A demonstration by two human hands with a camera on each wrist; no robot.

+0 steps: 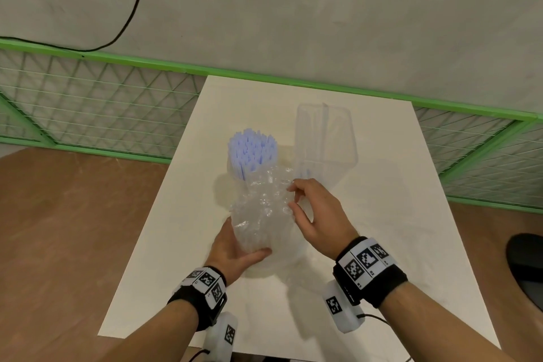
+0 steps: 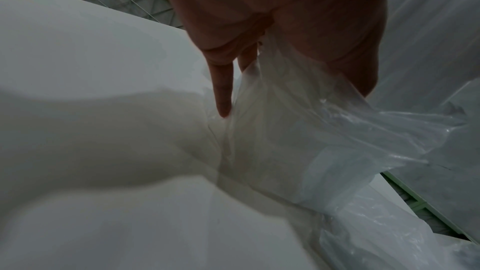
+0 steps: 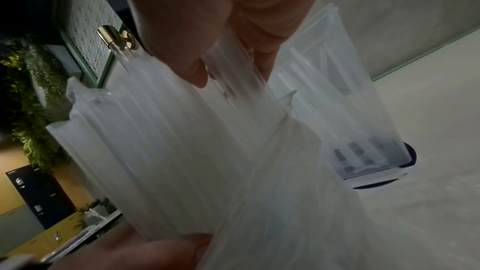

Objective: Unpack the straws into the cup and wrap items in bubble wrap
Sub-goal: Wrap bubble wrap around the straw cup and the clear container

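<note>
A clear cup full of pale blue straws [image 1: 252, 152] stands a little left of the middle of the white table [image 1: 382, 214]. Crinkled bubble wrap [image 1: 264, 209] covers its lower part; the straw tops stick out above it. My left hand [image 1: 235, 245] grips the wrapped cup low on its left side, thumb across the front. My right hand [image 1: 293, 197] pinches the wrap's right edge between thumb and fingers. The right wrist view shows the fingertips [image 3: 197, 73] closed on the ribbed wrap [image 3: 161, 151]. In the left wrist view a finger [image 2: 223, 89] lies beside clear film [image 2: 324, 134].
An empty clear plastic straw box [image 1: 326, 138] stands just behind my right hand, also in the right wrist view as the box [image 3: 345, 110]. A green wire fence [image 1: 88, 103] runs along the table's far edge. A dark object [image 1: 526, 267] sits right of the table.
</note>
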